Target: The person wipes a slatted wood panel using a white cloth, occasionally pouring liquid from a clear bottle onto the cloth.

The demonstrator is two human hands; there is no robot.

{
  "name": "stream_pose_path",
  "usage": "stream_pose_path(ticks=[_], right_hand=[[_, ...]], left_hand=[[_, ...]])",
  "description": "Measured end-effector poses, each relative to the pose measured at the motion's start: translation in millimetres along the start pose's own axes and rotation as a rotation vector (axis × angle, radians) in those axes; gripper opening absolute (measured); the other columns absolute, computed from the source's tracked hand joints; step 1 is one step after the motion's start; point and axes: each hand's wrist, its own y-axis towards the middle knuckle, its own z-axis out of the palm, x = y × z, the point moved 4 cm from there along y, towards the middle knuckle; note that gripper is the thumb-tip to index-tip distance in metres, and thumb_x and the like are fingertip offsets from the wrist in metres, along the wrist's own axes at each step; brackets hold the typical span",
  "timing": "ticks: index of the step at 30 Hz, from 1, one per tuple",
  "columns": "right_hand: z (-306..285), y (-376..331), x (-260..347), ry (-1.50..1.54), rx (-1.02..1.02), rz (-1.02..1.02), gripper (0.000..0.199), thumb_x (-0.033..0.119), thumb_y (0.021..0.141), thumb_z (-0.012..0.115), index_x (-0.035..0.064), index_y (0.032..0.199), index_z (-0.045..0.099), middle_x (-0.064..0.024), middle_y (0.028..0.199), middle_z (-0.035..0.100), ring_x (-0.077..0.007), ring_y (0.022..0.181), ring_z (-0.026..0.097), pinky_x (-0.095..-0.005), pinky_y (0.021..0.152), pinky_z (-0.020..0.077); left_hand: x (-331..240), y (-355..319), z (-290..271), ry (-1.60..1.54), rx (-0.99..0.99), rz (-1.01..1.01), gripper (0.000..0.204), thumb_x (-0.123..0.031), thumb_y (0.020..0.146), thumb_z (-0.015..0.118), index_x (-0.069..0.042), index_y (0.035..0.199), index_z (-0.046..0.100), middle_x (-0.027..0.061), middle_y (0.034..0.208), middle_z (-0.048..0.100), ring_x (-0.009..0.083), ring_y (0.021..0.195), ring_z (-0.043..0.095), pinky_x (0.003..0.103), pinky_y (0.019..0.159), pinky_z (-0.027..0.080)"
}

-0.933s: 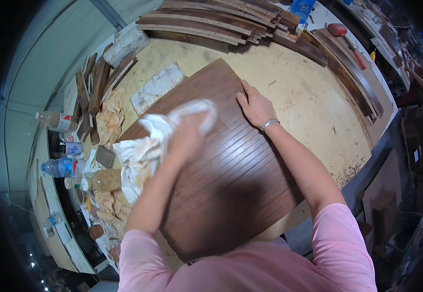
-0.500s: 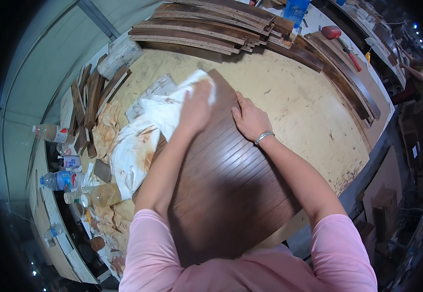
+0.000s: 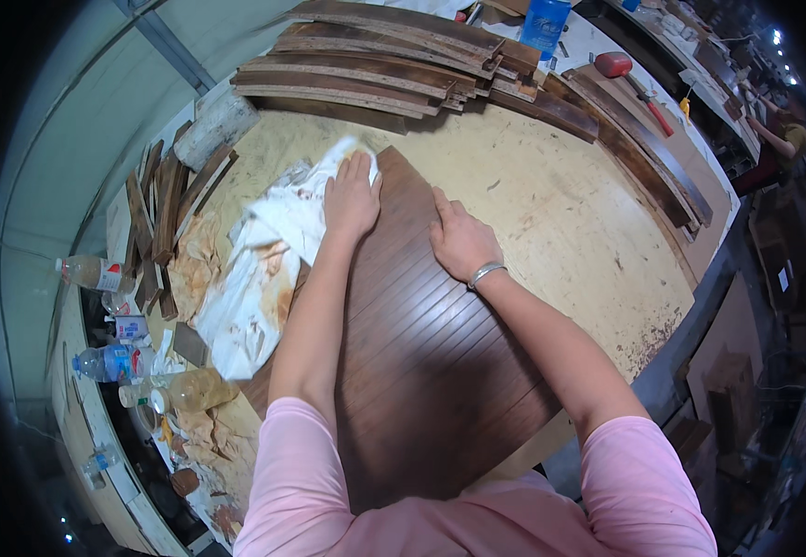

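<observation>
A dark brown grooved wooden panel [image 3: 421,343] lies slantwise on the table in front of me. My left hand [image 3: 354,200] presses a stained white cloth [image 3: 254,269] onto the panel's far left edge, fingers pointing away over it. Much of the cloth trails off the panel to the left. My right hand [image 3: 463,239], with a silver bangle at the wrist, holds the panel's far right edge. Its thumb rests on the top face, and some of its fingers are hidden.
Curved brown wood strips [image 3: 356,70] are stacked at the back. More strips line the right side near a red-headed mallet [image 3: 612,64]. At left stand plastic bottles [image 3: 106,362] and short wood pieces [image 3: 171,195]. A blue can [image 3: 544,26] stands behind. A person [image 3: 783,130] is at far right.
My left hand and the cloth have shifted slightly left, to the panel's edge. The right hand stays on the panel's edge. The whole view has drifted a little.
</observation>
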Motion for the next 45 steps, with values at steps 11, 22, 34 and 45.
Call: stream_pose_path(ticks=[11,22,34,45], right_hand=[[-1.8,0.0,0.2,0.006,-0.004,0.016,0.057,0.030,0.097,0.043,0.0126,0.150,0.032,-0.0178,0.121,0.059,-0.0379,0.099,0.064,-0.0475,0.087,0.0520],[1.5,-0.1,4.0,-0.024,-0.013,0.005,0.059,0.027,0.095,0.045,0.0075,0.149,0.030,-0.0227,0.117,0.059,-0.0396,0.097,0.064,-0.0496,0.085,0.0517],[3.3,1.2,-0.4,-0.027,-0.013,0.008,0.059,0.031,0.098,0.041,0.0102,0.151,0.030,-0.0213,0.118,0.058,-0.0389,0.095,0.064,-0.0478,0.085,0.0528],[1.1,67.7,-8.3,0.145,-0.347,-0.378,0.044,0.026,0.093,0.052,0.0034,0.131,0.054,-0.0214,0.130,0.055,-0.0377,0.121,0.052,-0.0456,0.103,0.0414]], left_hand=[[55.8,-83.7,-18.7,0.099,-0.058,-0.106,0.059,-0.032,0.099,0.050,-0.002,0.148,0.036,0.0143,0.156,0.034,0.0310,0.147,0.026,0.044,0.119,0.022],[12.3,-79.1,-8.7,0.046,-0.037,-0.064,0.061,-0.031,0.099,0.047,0.000,0.150,0.032,0.0154,0.157,0.031,0.0297,0.147,0.027,0.048,0.120,0.019],[33.8,-77.7,-28.5,0.125,-0.027,0.045,0.047,-0.006,0.089,0.050,-0.008,0.135,0.053,0.0066,0.146,0.049,0.0288,0.136,0.043,0.051,0.108,0.038],[48.3,-93.5,-50.5,0.226,0.009,-0.022,0.048,-0.001,0.084,0.050,-0.018,0.127,0.065,-0.0001,0.139,0.057,0.0257,0.136,0.043,0.058,0.115,0.025]])
